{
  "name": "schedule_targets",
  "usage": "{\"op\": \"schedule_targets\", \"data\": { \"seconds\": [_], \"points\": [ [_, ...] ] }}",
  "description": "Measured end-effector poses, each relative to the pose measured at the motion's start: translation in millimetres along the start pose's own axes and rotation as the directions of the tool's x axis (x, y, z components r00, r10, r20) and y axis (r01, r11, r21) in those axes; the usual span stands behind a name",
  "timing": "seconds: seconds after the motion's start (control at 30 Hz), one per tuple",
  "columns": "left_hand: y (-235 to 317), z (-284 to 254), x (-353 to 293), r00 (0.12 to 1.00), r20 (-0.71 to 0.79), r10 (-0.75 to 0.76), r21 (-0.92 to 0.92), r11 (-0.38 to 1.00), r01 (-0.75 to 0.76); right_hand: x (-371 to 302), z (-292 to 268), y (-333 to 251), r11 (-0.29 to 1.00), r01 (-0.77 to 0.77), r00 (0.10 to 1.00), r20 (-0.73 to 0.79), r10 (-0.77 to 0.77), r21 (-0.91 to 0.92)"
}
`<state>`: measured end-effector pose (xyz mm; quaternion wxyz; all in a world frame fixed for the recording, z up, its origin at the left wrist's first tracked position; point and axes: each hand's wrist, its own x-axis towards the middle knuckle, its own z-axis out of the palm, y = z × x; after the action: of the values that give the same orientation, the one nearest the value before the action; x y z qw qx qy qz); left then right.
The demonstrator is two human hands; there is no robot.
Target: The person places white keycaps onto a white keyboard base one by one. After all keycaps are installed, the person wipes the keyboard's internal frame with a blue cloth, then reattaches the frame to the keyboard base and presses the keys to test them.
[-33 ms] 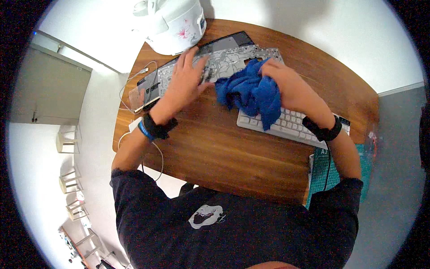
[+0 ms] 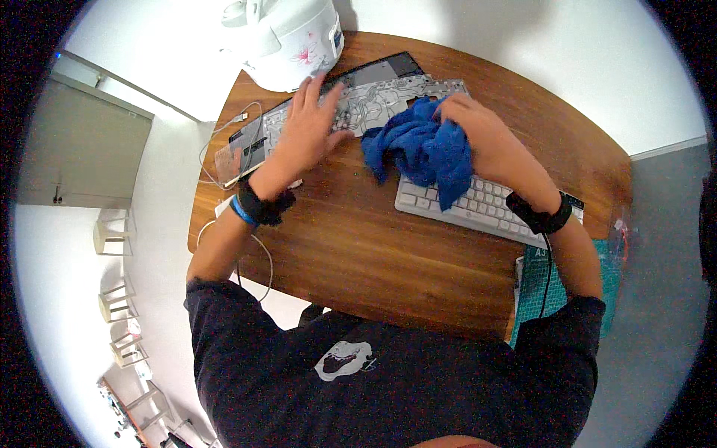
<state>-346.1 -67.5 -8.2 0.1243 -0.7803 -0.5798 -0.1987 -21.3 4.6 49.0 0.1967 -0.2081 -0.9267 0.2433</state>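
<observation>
My right hand (image 2: 485,138) is closed on a crumpled blue cloth (image 2: 422,145), which hangs over the right part of a thin grey sheet with printed circuit lines (image 2: 377,106) and over the far left part of a white keyboard (image 2: 478,205). With fingers apart, my left hand (image 2: 310,127) is over the left part of the same sheet; whether it touches is unclear. Behind the sheet lies a dark grey flat panel (image 2: 373,73), partly covered by it. The cloth hides the sheet's near right portion, and my right forearm crosses above the keyboard.
A white rice cooker (image 2: 295,45) with a pink flower stands at the far left of the wooden table (image 2: 366,254). Thin cables (image 2: 205,153) loop over the left edge. A green cutting mat (image 2: 575,287) is at the near right. Stools (image 2: 114,299) line the left wall.
My left hand has shifted slightly left and away from me. My right hand has moved a little to the right, and the cloth's hanging end has lifted slightly with it.
</observation>
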Motion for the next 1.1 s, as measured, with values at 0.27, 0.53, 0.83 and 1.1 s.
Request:
{"op": "schedule_targets", "data": {
  "seconds": [0.27,0.53,0.83,1.1],
  "points": [
    [-30,-3,38,0.830,0.529,-0.175,-0.286,0.885,0.368,-1,-21,-25,0.957,0.134,0.955,-0.225,-0.195,-0.259],
    [-56,14,24,0.955,0.297,0.009,-0.200,0.978,0.053,34,3,-38,0.896,0.265,0.925,-0.168,-0.341,-0.358],
    [-32,10,15,0.898,0.436,-0.066,-0.399,0.880,0.259,50,13,-27,0.909,0.201,0.932,-0.214,-0.292,-0.366],
    [-35,-6,28,0.906,0.404,0.126,-0.545,0.829,0.128,37,4,-24,0.927,0.098,0.962,-0.205,-0.181,-0.363]
  ]
}}
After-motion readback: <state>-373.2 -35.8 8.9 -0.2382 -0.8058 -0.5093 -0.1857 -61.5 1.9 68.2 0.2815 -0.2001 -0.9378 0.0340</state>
